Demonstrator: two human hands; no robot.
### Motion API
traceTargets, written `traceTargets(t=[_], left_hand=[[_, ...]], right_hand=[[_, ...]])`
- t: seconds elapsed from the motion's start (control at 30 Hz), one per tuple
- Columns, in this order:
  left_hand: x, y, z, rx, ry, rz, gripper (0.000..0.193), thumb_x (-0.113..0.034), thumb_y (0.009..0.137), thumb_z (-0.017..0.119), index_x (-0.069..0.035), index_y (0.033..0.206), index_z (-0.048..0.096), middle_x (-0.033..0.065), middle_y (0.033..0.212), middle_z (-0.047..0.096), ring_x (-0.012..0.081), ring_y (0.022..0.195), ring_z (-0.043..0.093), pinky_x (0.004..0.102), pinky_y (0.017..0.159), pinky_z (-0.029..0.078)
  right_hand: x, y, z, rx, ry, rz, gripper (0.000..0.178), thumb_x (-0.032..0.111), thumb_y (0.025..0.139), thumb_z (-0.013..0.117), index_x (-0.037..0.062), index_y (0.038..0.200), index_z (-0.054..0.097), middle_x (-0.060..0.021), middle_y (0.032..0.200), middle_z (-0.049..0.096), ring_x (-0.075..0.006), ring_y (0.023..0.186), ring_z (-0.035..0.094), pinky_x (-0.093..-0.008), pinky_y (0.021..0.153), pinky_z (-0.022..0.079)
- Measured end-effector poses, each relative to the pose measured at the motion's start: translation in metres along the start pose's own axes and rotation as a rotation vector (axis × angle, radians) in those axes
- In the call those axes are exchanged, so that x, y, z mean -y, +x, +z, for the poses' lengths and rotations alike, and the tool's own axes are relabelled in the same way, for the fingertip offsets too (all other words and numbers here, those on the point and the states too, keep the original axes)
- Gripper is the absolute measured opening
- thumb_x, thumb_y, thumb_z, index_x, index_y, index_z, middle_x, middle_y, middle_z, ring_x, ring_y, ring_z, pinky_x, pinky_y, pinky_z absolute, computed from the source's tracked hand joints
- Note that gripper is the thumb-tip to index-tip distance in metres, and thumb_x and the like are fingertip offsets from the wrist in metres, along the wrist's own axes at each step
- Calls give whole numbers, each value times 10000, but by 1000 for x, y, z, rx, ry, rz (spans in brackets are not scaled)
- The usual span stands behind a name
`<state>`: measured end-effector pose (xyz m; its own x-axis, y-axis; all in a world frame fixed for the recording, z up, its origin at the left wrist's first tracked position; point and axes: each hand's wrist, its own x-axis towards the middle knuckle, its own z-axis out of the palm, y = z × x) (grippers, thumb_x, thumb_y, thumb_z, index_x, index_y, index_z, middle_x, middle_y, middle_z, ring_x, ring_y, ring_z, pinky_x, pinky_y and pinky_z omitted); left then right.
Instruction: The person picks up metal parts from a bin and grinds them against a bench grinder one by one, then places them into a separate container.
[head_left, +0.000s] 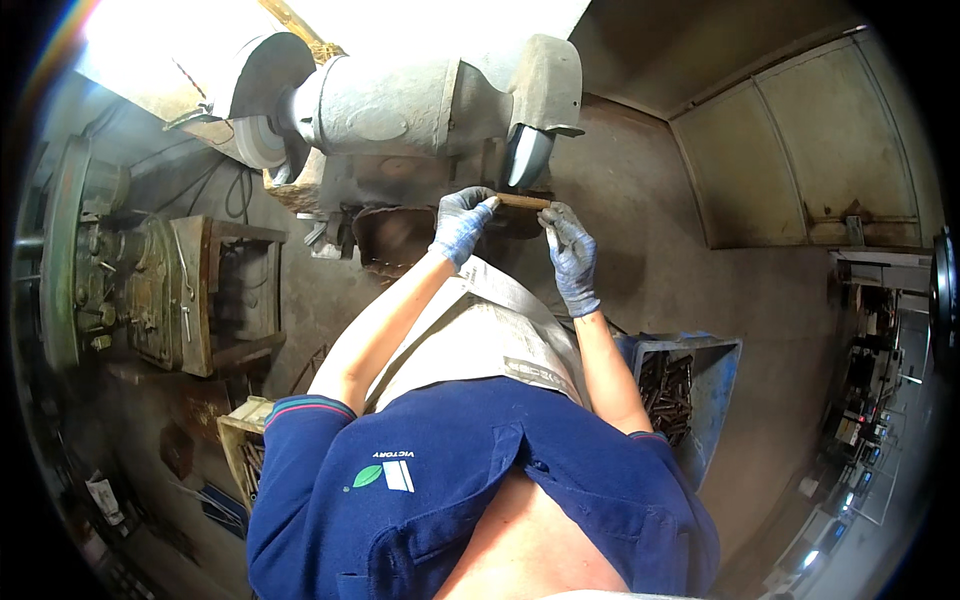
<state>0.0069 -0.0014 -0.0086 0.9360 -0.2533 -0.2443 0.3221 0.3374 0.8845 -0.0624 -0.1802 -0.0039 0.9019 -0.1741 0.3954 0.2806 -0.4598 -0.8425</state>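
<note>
Between my two gloved hands runs a short brownish metal rod [524,201], held roughly level. My left hand [463,225] pinches its left end, and my right hand [571,255] has its fingertips closed on the right end. Just above the rod is the right-hand wheel [529,157] of a grey bench grinder [385,104], under its guard. A small gap seems to lie between rod and wheel, though contact is hard to judge. A second, pale wheel [260,142] sits at the grinder's left end.
By my right side stands a blue bin [718,400] full of dark rods [665,395]. A yellowish crate [243,420] holds more pieces at my left. Green machinery [150,285] stands at far left, and metal panels [800,150] at upper right. Paper sheeting [450,335] covers my lap.
</note>
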Motion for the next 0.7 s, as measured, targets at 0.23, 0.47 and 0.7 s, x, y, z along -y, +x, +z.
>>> traceTargets(t=[0.23, 0.47, 0.7], left_hand=[[3, 16, 12, -88, 10, -41, 82, -36, 856, 601, 35, 881, 632, 71, 777, 641, 139, 652, 611, 261, 605, 534], [-3, 18, -11, -156, 33, -12, 88, -21, 851, 596, 51, 879, 636, 81, 782, 646, 140, 644, 617, 255, 602, 535], [-6, 19, -3, -138, 90, -36, 90, -74, 859, 610, 8, 861, 649, 37, 745, 644, 89, 595, 548, 244, 545, 458]], right_hand=[[-20, 7, 6, -29, 247, 191, 168, -9, 833, 614, -9, 993, 666, -98, 1003, 663, -147, 960, 609, -270, 851, 464], [-14, 10, 32, 66, 256, 233, 185, 7, 897, 506, -52, 1029, 622, -111, 1032, 624, -199, 963, 607, -318, 892, 487], [-25, 7, 34, -63, 348, 249, 114, 4, 835, 623, -2, 940, 669, -68, 923, 660, -122, 862, 608, -251, 765, 474]])
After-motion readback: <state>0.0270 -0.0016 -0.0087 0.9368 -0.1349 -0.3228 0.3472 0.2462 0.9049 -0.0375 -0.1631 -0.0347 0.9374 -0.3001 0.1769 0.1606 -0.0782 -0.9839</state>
